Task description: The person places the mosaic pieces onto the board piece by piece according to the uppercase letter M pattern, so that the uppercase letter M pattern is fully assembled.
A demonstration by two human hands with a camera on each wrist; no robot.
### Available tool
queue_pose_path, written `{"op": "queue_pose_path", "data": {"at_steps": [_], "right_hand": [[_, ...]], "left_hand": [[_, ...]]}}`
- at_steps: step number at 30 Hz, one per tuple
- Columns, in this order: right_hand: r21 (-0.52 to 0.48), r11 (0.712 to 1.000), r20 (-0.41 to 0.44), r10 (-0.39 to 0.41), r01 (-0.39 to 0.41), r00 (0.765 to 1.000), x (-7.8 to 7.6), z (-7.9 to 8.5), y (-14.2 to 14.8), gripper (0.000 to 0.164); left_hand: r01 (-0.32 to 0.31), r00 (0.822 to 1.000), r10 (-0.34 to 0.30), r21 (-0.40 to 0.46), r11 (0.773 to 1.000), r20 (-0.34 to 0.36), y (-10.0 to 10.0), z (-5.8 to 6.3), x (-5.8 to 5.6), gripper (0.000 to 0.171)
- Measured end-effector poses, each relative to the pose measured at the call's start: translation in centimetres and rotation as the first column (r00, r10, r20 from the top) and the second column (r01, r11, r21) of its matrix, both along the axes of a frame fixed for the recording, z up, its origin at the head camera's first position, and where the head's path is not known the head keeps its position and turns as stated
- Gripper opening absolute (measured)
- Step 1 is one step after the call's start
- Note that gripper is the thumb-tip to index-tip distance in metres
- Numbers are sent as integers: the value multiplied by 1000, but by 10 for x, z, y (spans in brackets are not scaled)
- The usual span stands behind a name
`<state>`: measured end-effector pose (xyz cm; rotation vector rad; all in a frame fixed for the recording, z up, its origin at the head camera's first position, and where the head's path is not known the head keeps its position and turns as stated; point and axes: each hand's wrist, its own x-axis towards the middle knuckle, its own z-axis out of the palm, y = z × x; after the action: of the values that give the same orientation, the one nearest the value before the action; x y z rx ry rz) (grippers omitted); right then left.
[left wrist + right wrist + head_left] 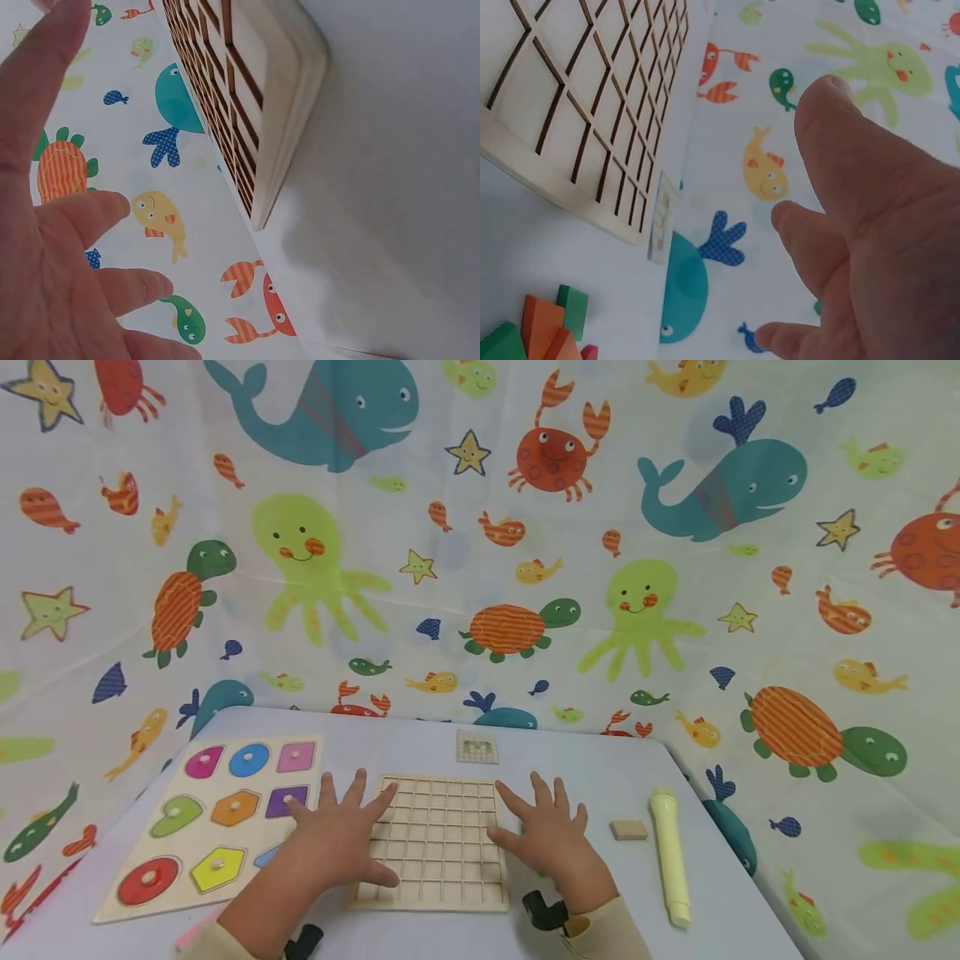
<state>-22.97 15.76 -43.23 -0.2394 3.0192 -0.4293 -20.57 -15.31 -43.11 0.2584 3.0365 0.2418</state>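
A pale wooden board with a square grid of grooves (446, 835) lies flat on the white table between the two hands. My left hand (333, 835) is spread over its left edge, fingers straight and thumb stretched toward the grid, holding nothing. On the other side my right hand (551, 835) hovers at the right edge, fingers also spread apart and straight. In the right wrist view, small green and orange blocks (541, 322) lie beside the board; the right hand and wrist hide them in the head view.
Left of the grid stands a peg puzzle board (251, 814) with colourful shapes. Behind is a small patterned square (477, 747). A small wooden block (628, 830) and a pale yellow tube (670, 860) lie at right. A sea-animal curtain (450, 652) hangs behind the table.
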Motion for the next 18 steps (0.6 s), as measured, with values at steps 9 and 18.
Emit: {"op": "queue_pose_path", "data": {"at_steps": [9,18], "right_hand": [[-76,996,-45,-49,46,998,22,6,6,74],[-251,955,-66,-180,159,981,57,-1,39,93]], "left_hand": [[-4,1000,4,-36,999,6,-2,-8,9,132],[14,994,-23,86,996,105,-3,-28,11,135]]}}
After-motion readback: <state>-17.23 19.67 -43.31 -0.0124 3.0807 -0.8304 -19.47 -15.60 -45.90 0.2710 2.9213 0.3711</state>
